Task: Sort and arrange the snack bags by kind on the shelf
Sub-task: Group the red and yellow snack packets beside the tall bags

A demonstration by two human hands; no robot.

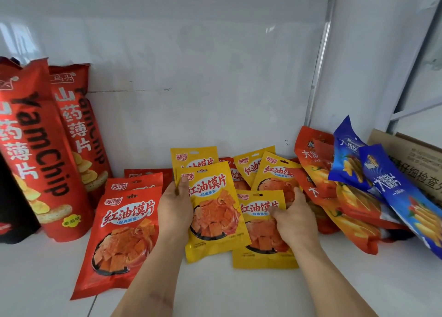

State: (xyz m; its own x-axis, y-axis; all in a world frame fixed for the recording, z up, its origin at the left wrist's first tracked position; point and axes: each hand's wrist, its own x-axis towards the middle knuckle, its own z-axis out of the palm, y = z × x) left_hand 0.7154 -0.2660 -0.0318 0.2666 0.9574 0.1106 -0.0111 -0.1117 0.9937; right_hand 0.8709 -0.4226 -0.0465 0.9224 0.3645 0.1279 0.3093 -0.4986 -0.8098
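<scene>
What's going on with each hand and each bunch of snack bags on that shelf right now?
Left hand: grips a yellow bag's left edge.
Right hand: rests, fingers curled, on the yellow bags.
Yellow bags: overlapping, unsorted, mid-shelf.
Flat red bags: stacked, lying flat.
Yam chip bags: upright, leaning against the wall.
Orange bags: toppled in a heap.
Blue bags: tilted on that heap.
Cardboard box: behind them.

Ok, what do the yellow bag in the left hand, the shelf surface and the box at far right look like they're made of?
The yellow snack bag that the left hand pinches looks like thin glossy plastic film: it shines and creases. The shelf looks like smooth white painted or laminated board, with a faint sheen; which one I cannot tell. The box looks like matte brown corrugated cardboard with dark print.
</scene>
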